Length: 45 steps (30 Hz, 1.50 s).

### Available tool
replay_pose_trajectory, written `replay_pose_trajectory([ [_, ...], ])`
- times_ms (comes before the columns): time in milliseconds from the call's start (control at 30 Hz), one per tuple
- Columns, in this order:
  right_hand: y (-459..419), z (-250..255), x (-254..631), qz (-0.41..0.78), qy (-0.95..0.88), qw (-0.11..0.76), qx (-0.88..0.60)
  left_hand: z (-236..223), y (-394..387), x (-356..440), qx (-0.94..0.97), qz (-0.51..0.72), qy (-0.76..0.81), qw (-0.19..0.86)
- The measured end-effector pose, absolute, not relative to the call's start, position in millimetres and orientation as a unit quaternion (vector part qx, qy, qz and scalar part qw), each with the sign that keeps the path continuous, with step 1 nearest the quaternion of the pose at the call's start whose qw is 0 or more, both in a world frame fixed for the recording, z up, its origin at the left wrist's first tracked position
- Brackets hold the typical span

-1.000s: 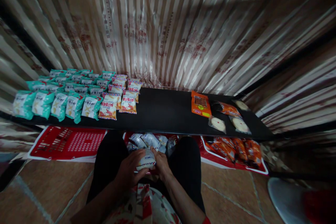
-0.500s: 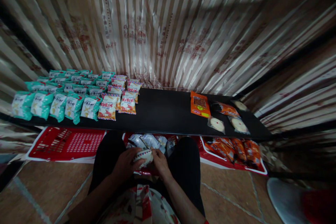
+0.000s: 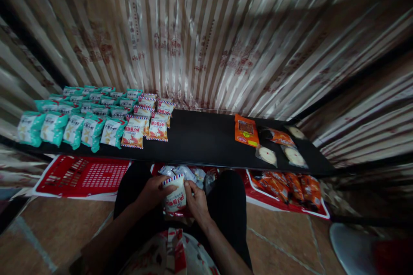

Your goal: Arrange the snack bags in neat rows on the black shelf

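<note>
White packet (image 3: 175, 193) upright between hands (image 3: 177, 193), fingers pinching both upper edges.

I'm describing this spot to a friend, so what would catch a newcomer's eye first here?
Probably the rows of teal snack bags crowding the left end of the black shelf. Next, the bright orange packet lying flat toward the shelf's right end. Below the shelf, the red basket on the left stands out too.
</note>
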State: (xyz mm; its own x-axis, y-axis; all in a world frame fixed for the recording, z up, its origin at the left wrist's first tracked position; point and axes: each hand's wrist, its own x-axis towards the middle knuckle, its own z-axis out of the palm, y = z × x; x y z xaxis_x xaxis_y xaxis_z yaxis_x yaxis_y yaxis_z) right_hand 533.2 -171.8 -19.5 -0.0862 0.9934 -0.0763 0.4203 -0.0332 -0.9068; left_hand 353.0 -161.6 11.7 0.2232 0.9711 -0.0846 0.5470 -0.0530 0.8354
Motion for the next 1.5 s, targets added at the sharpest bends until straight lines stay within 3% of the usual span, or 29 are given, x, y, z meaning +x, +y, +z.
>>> replay_pose_trajectory([
  [333,-174.0,6.2,532.1,0.502,-0.616,0.321,-0.516,20.1,-149.8,357.4,0.678,0.253,0.538,0.433],
  [700,-169.7,-5.9,524.5,0.426,-0.573,0.335,-0.615,25.9,-140.7,365.5,0.599,0.314,0.523,0.519],
  [1100,-159.5,-3.4,516.0,0.462,-0.483,0.395,-0.631,10.9,-142.3,381.8,0.351,0.451,0.501,0.65],
  [1500,-148.8,-2.8,504.2,0.433,-0.474,0.358,-0.677,1.7,-147.2,383.5,0.321,0.507,0.513,0.614],
])
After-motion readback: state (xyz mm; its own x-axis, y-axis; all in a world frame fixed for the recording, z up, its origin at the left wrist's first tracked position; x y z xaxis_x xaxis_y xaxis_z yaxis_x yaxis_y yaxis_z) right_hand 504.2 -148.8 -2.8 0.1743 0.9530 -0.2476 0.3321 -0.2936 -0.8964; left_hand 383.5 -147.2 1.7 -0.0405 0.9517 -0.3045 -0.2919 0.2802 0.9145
